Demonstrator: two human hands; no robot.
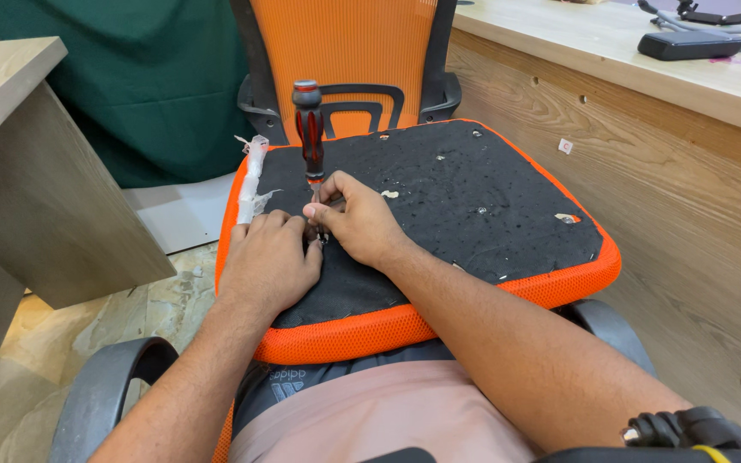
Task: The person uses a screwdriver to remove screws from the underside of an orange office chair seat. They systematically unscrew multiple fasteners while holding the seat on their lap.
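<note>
An orange chair seat (508,287) lies upside down across my lap, its black underside (439,197) facing up. A screwdriver (309,129) with a red and black handle stands upright near the seat's left side, tip down on the black panel. My right hand (355,221) pinches the screwdriver's shaft low down, at the tip. My left hand (269,261) rests on the panel right beside it, fingers curled at the tip; whatever they touch is hidden. Both hands touch each other.
An orange mesh chair back (345,51) stands behind the seat. A wooden desk (628,43) with a black device (689,43) runs along the right. A wooden cabinet (36,189) is at left, a green cloth (147,86) behind. Torn plastic wrap (252,176) clings to the seat's left edge.
</note>
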